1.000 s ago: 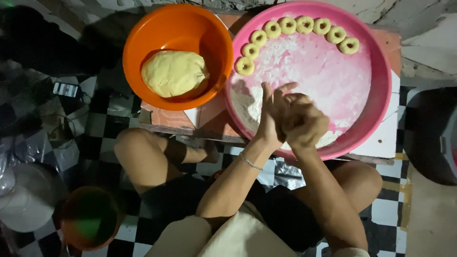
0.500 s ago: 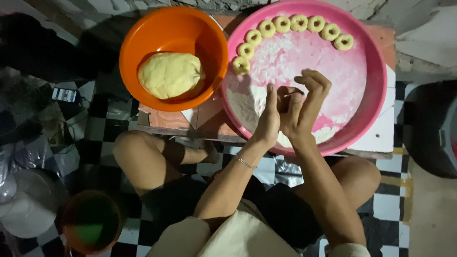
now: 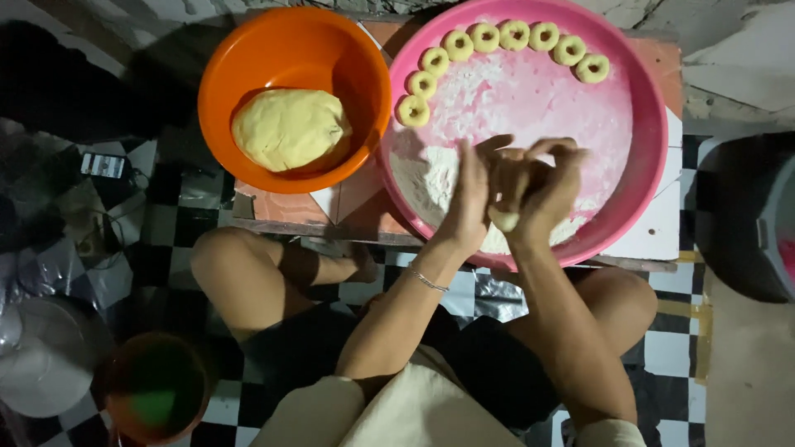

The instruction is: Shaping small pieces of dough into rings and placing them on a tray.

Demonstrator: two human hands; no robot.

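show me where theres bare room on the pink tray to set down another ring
Free: the floured middle of the pink tray, below the dough rings and above the hands; also the right rim past the last ring. Crowded: the near edge, under the left hand and right hand.

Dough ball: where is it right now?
Head view, upper left: the dough ball sits inside the orange bowl, just left of the pink tray and away from both hands.

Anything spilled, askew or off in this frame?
Nothing stands out. The flour lies inside the pink tray, not spilled over its rim. Seven dough rings follow the tray's far edge in a neat arc. The dough lump sits in the orange bowl. Both hands, left and right, hold a small dough piece.
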